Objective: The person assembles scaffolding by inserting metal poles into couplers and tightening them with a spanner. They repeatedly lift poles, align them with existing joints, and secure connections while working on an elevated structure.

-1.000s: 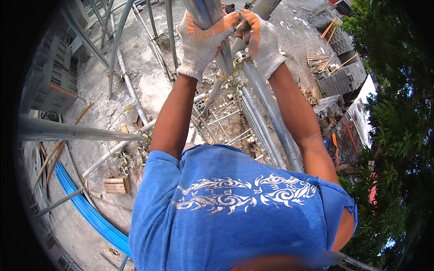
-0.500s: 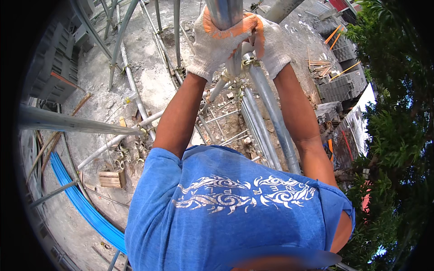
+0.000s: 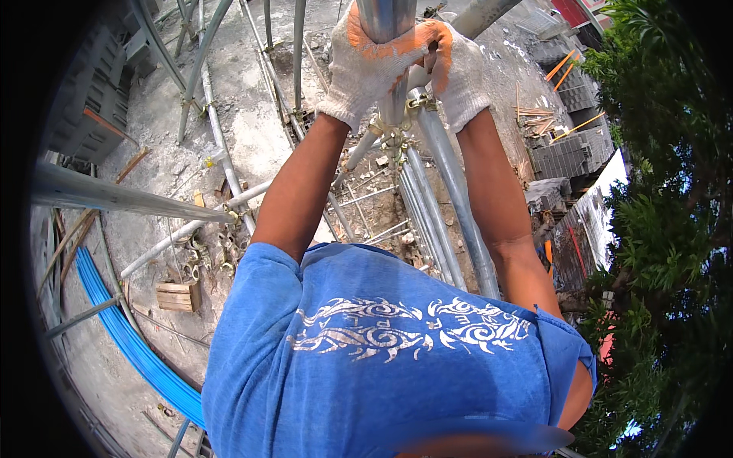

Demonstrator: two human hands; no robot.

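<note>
Grip of left hand (image 3: 357,76) wrapped round metal pipe (image 3: 386,18); right hand (image 3: 461,75) curled alongside, hold unclear.

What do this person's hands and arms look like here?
The left hand and right hand wear off-white knitted gloves with orange areas toward the fingers and ribbed cuffs. The forearms are bare. The blue shirt has short sleeves and swirling white print.

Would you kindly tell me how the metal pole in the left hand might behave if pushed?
The metal pole would probably stay stiff, given its thick metal body. Its smooth, shiny surface may be slippery. The clamps near its lower part may help resist tipping.
</note>
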